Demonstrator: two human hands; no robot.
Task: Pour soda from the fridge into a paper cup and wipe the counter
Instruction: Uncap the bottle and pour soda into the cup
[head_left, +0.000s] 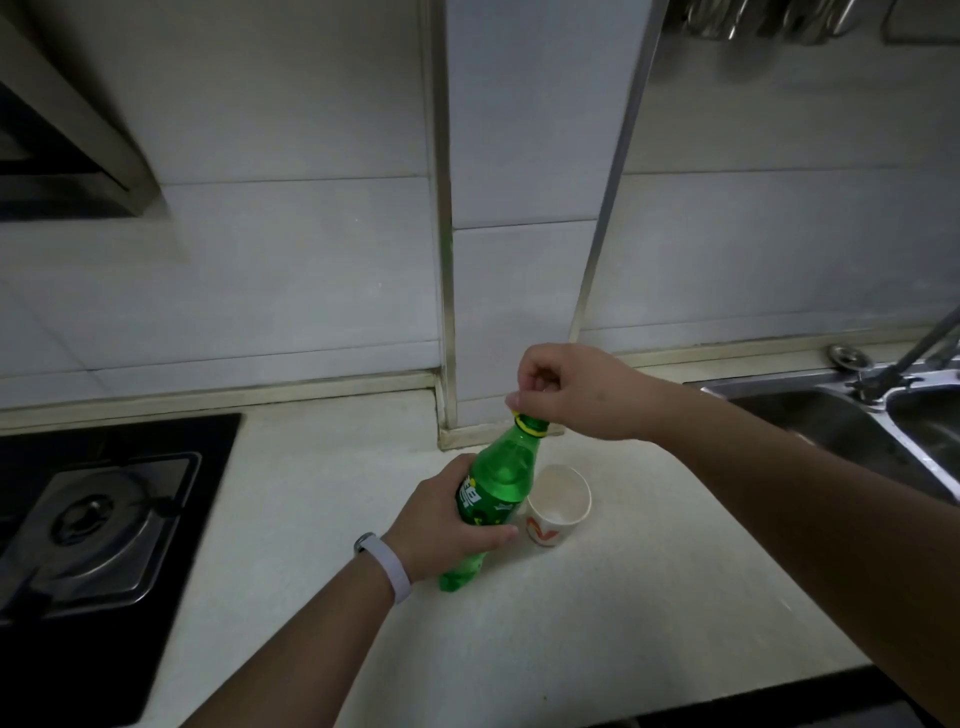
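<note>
Left hand (441, 525), a pale band on its wrist, gripped the label zone of the green plastic soda bottle (493, 488), fingers and thumb wrapped round it. Bottle stood tilted on the pale speckled counter (597, 613), base down, neck leaning away toward the wall. Right hand (576, 395) sat over the bottle's mouth, fingers curled down around the top; a yellow ring showed at the neck, but the cap itself was hidden under the fingers, so on or off could not be told. White paper cup with a red mark (558, 506) stood upright just right of the bottle, nearly touching it, looking empty or nearly so.

Left of the bottle, well apart: black gas hob (104, 519). Right of it, well apart: steel sink (852, 415) with tap.

Judged step: uncapping, pour not yet begun. Next move would call for clearing the cap, then tipping the neck over the cup's rim, slowly, as soda may foam. Wiping remained undone; no cloth in view.
</note>
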